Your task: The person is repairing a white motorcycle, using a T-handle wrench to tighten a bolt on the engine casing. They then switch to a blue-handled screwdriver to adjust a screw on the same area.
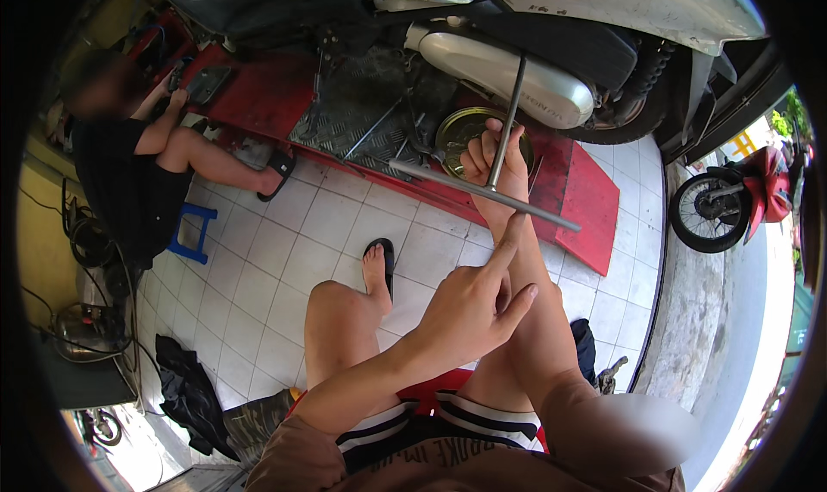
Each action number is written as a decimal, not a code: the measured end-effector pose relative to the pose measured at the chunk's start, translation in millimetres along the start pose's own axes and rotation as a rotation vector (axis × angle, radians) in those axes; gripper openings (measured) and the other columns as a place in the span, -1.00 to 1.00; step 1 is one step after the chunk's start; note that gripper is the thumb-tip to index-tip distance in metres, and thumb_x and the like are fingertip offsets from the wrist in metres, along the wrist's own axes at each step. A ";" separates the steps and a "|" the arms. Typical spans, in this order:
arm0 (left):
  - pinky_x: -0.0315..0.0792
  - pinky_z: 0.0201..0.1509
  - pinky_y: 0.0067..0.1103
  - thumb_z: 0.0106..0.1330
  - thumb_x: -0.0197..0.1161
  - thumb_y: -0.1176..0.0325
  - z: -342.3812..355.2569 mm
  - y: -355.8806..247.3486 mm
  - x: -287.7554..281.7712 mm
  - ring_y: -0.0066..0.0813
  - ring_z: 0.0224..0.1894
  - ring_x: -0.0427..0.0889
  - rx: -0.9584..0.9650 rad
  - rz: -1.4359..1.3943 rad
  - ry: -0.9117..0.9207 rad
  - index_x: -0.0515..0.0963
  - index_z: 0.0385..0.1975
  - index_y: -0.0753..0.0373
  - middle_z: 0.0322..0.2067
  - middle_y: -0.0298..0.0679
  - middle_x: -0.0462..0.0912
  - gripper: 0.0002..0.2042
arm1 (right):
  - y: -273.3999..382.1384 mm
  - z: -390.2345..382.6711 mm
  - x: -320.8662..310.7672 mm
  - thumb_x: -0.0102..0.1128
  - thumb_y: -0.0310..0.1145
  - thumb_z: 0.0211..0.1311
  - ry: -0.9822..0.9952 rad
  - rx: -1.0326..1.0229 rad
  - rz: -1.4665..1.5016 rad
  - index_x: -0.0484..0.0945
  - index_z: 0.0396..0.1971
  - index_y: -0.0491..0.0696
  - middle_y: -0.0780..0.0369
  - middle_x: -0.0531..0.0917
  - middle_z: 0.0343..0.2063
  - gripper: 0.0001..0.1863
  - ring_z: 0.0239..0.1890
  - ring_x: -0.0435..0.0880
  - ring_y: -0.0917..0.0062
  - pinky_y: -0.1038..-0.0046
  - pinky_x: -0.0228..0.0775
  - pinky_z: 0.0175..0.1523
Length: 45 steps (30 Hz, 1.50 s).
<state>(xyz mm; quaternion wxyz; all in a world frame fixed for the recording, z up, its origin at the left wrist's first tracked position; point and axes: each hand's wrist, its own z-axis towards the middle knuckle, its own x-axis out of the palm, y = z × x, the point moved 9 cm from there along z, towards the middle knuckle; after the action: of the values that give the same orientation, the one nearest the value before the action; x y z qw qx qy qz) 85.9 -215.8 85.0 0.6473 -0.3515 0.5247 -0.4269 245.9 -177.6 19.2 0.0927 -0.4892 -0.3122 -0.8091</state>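
Observation:
A grey T-handle wrench (506, 134) reaches from above my lap up to the silver engine cover (508, 71) of a scooter. Around its shaft, just above the crossbar, curl the fingers of my right hand (495, 160). My left hand (469, 307) has its index finger stretched out against the right part of the crossbar; its thumb stands apart and the other fingers are bent, with nothing held. Where the wrench's far tip meets the cover, I cannot tell whether it is seated. Behind my right hand sits a round gold-coloured tray (444, 143), its contents unclear.
The scooter stands on a red lift platform (594, 195) with a dark tread-plate (332, 134) carrying metal rods. At left, another person (112, 165) sits on a blue stool (194, 232). Black cloth (191, 397) lies on white tiles. A red motorcycle (767, 190) stands outside, right.

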 end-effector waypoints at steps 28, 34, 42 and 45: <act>0.42 -0.54 -0.27 0.26 0.13 0.34 5.2 -15.6 -59.9 -0.02 -0.63 0.54 -0.032 0.203 -0.402 0.12 0.23 0.45 -0.64 0.00 0.54 -0.41 | 4.8 -0.6 -21.4 -0.06 0.00 0.39 -0.213 -0.065 -0.056 0.49 -0.10 -0.12 0.43 0.12 -0.66 -0.55 -0.57 0.01 0.70 0.60 -0.09 -0.42; 0.43 -0.53 -0.25 0.22 0.19 0.33 6.3 -17.1 -5.1 0.03 -0.59 0.57 0.042 0.212 -0.165 -0.04 0.31 0.47 -0.60 0.05 0.54 -0.27 | 22.1 12.8 -5.9 -0.01 -0.02 0.37 -0.041 -0.135 -0.080 0.52 -0.08 -0.14 0.45 0.16 -0.67 -0.55 -0.59 0.03 0.73 0.62 -0.11 -0.45; 0.39 -0.62 -0.37 0.26 0.18 0.30 3.5 -10.6 -43.6 -0.17 -0.72 0.54 -0.185 0.255 -0.305 -0.07 0.28 0.63 -0.76 -0.08 0.48 -0.25 | 7.1 12.1 -3.9 -0.09 -0.01 0.40 -0.110 -0.096 -0.093 0.49 -0.14 -0.13 0.43 0.12 -0.68 -0.56 -0.61 0.01 0.72 0.61 -0.08 -0.45; 0.36 -0.61 -0.51 0.26 0.18 0.33 10.3 -22.9 -23.9 -0.31 -0.74 0.51 0.018 0.113 -0.171 0.01 0.28 0.60 -0.75 -0.17 0.49 -0.29 | 13.4 13.1 3.0 -0.08 0.02 0.39 -0.048 -0.086 -0.072 0.49 -0.14 -0.13 0.43 0.09 -0.69 -0.53 -0.61 -0.01 0.72 0.62 -0.10 -0.45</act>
<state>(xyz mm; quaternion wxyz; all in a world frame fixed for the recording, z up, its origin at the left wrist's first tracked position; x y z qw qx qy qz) 89.7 -202.6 116.8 0.7157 -0.3505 0.4830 -0.3627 260.1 -179.9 31.6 0.0352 -0.5003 -0.2967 -0.8127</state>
